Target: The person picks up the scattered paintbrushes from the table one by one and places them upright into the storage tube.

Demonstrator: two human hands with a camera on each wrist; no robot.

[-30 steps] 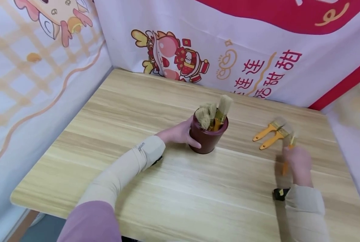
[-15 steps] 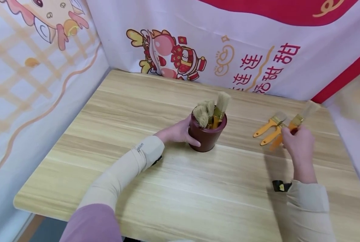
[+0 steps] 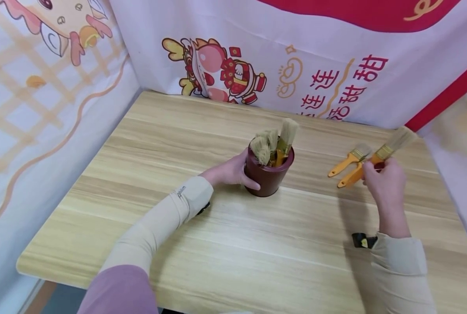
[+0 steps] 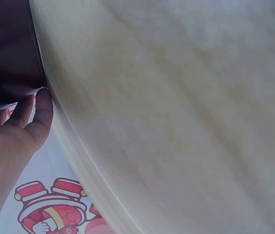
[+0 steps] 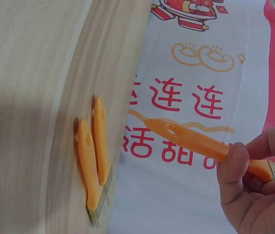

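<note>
In the head view, my left hand grips the side of a dark red round pot, thumb toward the front. Several paintbrushes stand in it, pale bristles up. My right hand pinches another paintbrush by its orange handle, raised over the table at the right. Its bristles point up and away to the right. Two more orange-handled paintbrushes lie side by side on the table just left of that hand. In the left wrist view, the left fingers touch the pot's wall.
The wood-grain table ends at a white printed cloth behind and at cloth walls on both sides. Its front left corner is rounded. Black wrist cameras sit under the sleeves.
My right hand has lifted its paintbrush and tilted it, the bristles now toward the back right. The left hand keeps its grip on the pot, and the two lying brushes stay put.
</note>
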